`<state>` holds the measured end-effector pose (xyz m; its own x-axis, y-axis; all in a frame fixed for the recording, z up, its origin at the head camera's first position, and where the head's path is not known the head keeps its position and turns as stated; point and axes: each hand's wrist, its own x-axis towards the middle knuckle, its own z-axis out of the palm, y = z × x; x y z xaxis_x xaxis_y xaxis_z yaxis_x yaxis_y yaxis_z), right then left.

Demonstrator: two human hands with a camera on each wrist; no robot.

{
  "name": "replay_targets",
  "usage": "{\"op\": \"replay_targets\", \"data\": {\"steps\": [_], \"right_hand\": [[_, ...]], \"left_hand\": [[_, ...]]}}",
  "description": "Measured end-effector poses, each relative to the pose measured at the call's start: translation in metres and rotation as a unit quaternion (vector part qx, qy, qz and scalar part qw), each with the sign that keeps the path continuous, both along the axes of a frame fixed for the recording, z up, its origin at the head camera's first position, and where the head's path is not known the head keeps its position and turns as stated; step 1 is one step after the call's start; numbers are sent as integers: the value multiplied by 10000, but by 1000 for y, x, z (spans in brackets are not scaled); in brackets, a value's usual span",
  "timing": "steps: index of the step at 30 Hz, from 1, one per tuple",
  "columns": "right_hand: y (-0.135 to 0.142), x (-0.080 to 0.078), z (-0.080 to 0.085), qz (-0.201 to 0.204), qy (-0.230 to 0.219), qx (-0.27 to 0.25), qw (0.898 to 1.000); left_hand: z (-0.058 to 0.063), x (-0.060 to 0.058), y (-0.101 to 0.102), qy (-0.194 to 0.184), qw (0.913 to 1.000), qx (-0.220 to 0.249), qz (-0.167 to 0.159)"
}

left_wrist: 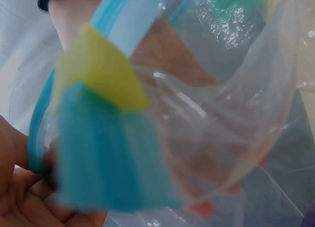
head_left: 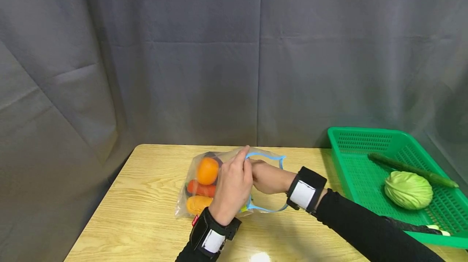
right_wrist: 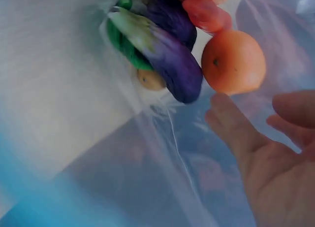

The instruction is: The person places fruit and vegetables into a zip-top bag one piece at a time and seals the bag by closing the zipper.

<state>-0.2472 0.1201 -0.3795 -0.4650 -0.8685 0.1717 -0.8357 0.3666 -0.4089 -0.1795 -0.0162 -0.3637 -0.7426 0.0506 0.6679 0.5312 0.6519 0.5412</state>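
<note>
A clear zip bag (head_left: 184, 209) with a blue-edged mouth lies on the table, its opening facing right. My left hand (head_left: 234, 185) grips the bag by its upper rim; in the left wrist view a yellow slider (left_wrist: 98, 69) shows on the blue zip. My right hand (head_left: 268, 176) reaches in through the mouth. Seen from the right wrist, that hand (right_wrist: 266, 158) has loosely extended fingers and holds nothing, its fingertips right beside an orange (right_wrist: 234, 62). Deeper inside are an eggplant (right_wrist: 170, 59), another dark purple one, a red item (right_wrist: 209, 13) and a small brown round one (right_wrist: 150, 79).
A green plastic basket (head_left: 340, 164) stands at the right of the wooden table (head_left: 120, 213). In it lie a cabbage (head_left: 408, 190), a long green cucumber-like vegetable (head_left: 413, 168) and something dark with pale ends (head_left: 413, 225). A grey curtain (head_left: 204, 71) hangs behind.
</note>
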Motion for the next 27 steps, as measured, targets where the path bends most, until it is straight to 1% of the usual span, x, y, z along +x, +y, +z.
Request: {"op": "replay_targets", "data": {"steps": [2,6,11,15,17,21,24,27], "right_hand": [[10,8,7,-201,-126,16,9997],[30,23,20,-516,-195,71,9985],[53,39,32,-884,-213,84,9958],[72,49,41,-982,-318,-46,9946],[83,52,46,-958,-350,-160,9947],[112,55,54,-1029,-161,-349,9940],[136,56,57,-1238,-81,-429,9913],[162,57,55,-1464,2,-399,9884]], "left_hand": [[1,0,0,-75,10000,-8,-26],[1,1,1,-240,9997,-62,-79],[-1,1,2,-289,9995,-64,-61],[-2,1,3,-280,9996,-37,-49],[-3,1,3,-239,9997,-28,-48],[-2,0,3,-192,9998,-3,-40],[-3,1,2,-263,9996,2,-50],[-5,2,1,-346,9994,-19,-65]]}}
